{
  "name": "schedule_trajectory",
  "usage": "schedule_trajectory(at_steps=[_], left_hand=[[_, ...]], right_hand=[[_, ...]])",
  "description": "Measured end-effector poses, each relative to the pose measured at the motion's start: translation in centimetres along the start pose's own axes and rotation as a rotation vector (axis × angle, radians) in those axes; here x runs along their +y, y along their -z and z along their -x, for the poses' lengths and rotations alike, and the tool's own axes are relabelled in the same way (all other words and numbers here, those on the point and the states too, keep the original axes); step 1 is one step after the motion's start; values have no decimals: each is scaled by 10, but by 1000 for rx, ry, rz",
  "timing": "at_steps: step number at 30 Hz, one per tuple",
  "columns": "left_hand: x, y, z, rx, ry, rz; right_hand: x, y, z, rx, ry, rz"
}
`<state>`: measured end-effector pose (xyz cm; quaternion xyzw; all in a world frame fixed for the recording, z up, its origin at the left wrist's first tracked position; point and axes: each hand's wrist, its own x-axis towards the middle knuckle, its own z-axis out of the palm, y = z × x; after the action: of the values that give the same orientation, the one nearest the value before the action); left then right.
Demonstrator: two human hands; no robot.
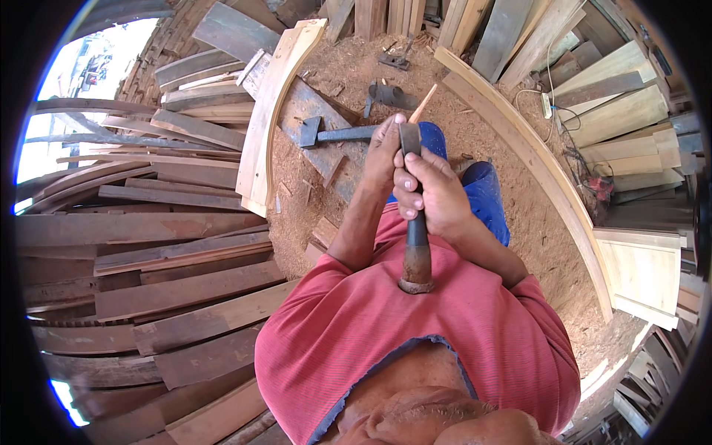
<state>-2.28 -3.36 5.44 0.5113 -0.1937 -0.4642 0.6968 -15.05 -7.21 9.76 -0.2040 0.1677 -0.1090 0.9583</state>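
My right hand (437,191) is wrapped round the dark handle of a chisel (417,256). Its flat metal blade points away from me, and its worn brown butt end is near my red shirt. Close against the blade, my left hand (383,152) is closed on a slim wooden stick (425,102) with a pale, tapered point that sticks out past the fingers. The fingers hide its other end. To the left of that hand lies a hammer-like tool (310,132) with a dark square head and a long handle, on a worn board (326,174).
A curved pale wooden piece (268,126) stands left; a long curved rail (530,141) sweeps round the right. Dark tools (393,95) lie ahead on floor covered in shavings. Stacked planks (185,297) fill the left. A red power tool (599,187) and a cord are at right.
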Motion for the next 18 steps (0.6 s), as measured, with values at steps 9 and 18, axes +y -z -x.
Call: schedule_trajectory(at_steps=[9,18], left_hand=[[0,15,30,-48,-375,-721],[-31,28,57,-91,233,434]], right_hand=[[-2,-18,24,124,153,117],[-46,11,22,306,544,394]])
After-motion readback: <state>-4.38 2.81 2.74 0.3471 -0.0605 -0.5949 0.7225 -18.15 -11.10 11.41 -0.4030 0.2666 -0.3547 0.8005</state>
